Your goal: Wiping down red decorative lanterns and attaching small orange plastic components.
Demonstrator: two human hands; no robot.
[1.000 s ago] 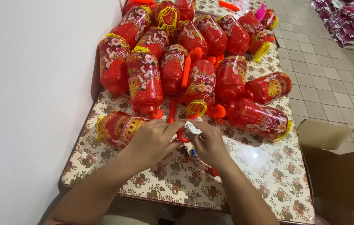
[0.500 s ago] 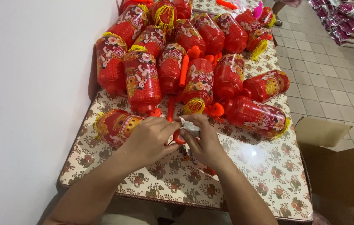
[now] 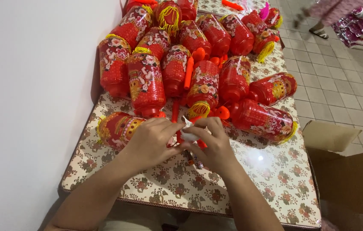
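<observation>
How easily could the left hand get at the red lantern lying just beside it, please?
Probably easily: the left hand already lies against the red lantern, nothing between, though both hands are pinching a small white piece.

I'm at a table [image 3: 275,188] covered in a cream cloth with a brown and red flower print, pushed up against the white wall [image 3: 31,107] on my left. The far end is piled with red paper lanterns [image 3: 215,64] with yellow fringe, lying on their sides. One more lantern [image 3: 119,128] lies alone nearer me, and orange plastic sticks [image 3: 188,72] sit between them.
</observation>
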